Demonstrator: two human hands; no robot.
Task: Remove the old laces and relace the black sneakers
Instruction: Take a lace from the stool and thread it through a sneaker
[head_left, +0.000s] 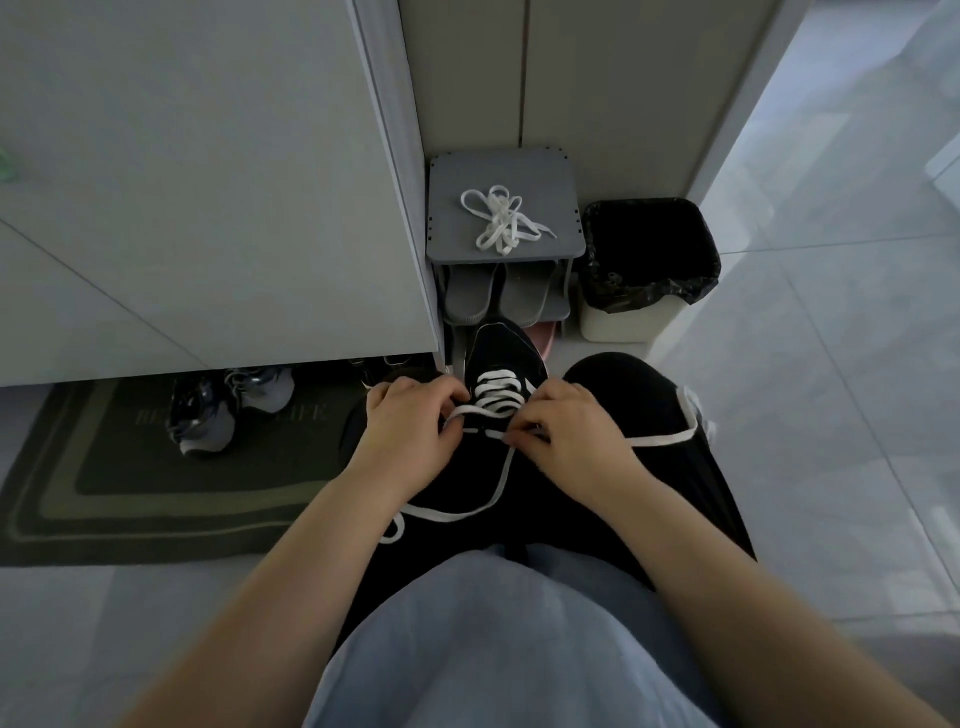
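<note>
The fingers of the left hand (410, 428) were curled in, with thumb and forefinger pinching the white lace (493, 393) at the left eyelet row. The right hand (569, 434) had its fingers bent just as tightly and nipped the same lace on the opposite side. The lace was a flat woven tape, drawn in a few level bars across the tongue. One loose end ran off over the right thigh, and the other looped down across the lap.

The black sneaker (501, 348) lay on the person's lap on black trousers, its toe pointing away. Its upper was matte and dark, with a thin pale line round the edge.

Beyond it stood a grey shoe rack (561, 171) with tangled laces (498, 221) heaped on its flat top and grey slippers (472, 296) on the shelf beneath. Just beside the rack, a pale bin (623, 325) held a crinkled black liner. A striped doormat (156, 499) carried grey trainers (208, 415).
</note>
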